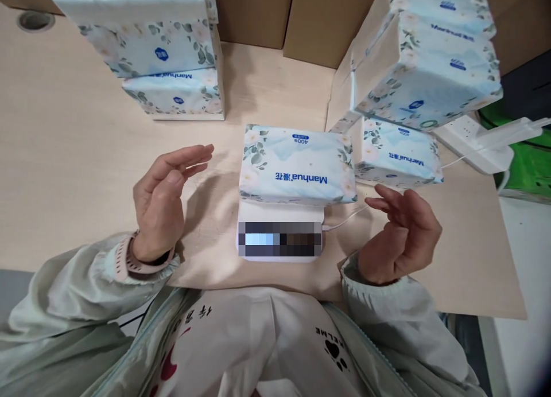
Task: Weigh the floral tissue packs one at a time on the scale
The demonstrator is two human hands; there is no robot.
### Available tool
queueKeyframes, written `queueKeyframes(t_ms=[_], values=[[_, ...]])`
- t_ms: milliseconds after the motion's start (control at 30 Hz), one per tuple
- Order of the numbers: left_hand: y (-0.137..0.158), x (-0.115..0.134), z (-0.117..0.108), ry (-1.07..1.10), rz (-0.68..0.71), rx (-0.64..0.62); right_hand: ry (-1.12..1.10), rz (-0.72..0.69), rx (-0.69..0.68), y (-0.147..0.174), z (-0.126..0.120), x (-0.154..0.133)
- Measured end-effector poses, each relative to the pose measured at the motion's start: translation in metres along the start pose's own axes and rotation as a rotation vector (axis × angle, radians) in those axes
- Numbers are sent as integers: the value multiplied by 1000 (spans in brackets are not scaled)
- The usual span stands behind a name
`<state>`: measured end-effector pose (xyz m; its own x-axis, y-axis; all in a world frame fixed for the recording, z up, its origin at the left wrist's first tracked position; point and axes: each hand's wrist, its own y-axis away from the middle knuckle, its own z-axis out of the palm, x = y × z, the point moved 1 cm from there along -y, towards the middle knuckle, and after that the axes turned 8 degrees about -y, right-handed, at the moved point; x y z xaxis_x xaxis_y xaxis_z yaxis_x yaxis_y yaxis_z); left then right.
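Wood-look table [86, 127], brown cartons [253, 12] at its far side, beyond the scale. Tissue pack [297, 162] lies flat on the scale [279, 214], over its far part; near part & display [262, 239] uncovered, prob. so the readout can be seen from the person's side. Digits blurred, can't read. Pack print upside down from that side.

L hand [161, 207]: left of scale, raised, fingers together & loosely bent, palm in, nothing gripped. R hand [402, 236]: right of scale, fingers half-curled, also gripping nothing. Both apart from tissue pack, one per side, prob. so its weight rests on the scale alone.

White cable [348, 219] leaves scale's right side, likely for power; far end not traceable. R stack [430, 70]: beyond & right of scale; its low front pack sits just beside the tissue pack, can't tell if touching. L stack [146, 47]: beyond & left of scale, piled up, prob. to save room. Power strip [477, 144]: farther right of scale, past R stack. Wristband [124, 259] on L wrist.
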<state>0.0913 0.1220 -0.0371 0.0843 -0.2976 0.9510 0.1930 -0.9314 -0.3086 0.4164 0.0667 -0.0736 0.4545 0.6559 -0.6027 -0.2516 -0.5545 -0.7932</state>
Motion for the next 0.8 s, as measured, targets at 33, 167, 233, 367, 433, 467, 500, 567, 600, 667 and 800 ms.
queueKeyframes(t_ms=[33, 167, 233, 367, 433, 467, 500, 567, 600, 667, 800], values=[[0, 1, 0, 0, -7, -10, 1, 0, -11, 0, -1, 0], [-1, -2, -1, 5, -15, -39, -12, 7, -34, 0, -1, -5], [-2, -4, -1, 10, -11, -44, -2, 16, -45, -1, -1, -8], [-4, -7, -3, 10, 10, -59, 102, 15, -100, -3, -4, -13], [-3, -7, -4, 5, 11, -59, 127, 9, -122, -4, -4, -14], [-3, -7, -4, 1, 7, -54, 128, 11, -137, -4, -4, -14], [-3, -6, -4, -2, 3, -44, 126, 14, -149, -4, -4, -14], [-3, -5, -5, -3, 1, -29, 116, 23, -163, -4, -3, -13], [-3, -5, -5, 4, 7, -26, 110, 16, -162, -4, -2, -13], [-5, -6, -5, 30, 26, -27, 106, 2, -157, -4, -2, -14], [-8, -11, -5, 45, 64, 4, 67, 121, -133, -6, 2, -18]])
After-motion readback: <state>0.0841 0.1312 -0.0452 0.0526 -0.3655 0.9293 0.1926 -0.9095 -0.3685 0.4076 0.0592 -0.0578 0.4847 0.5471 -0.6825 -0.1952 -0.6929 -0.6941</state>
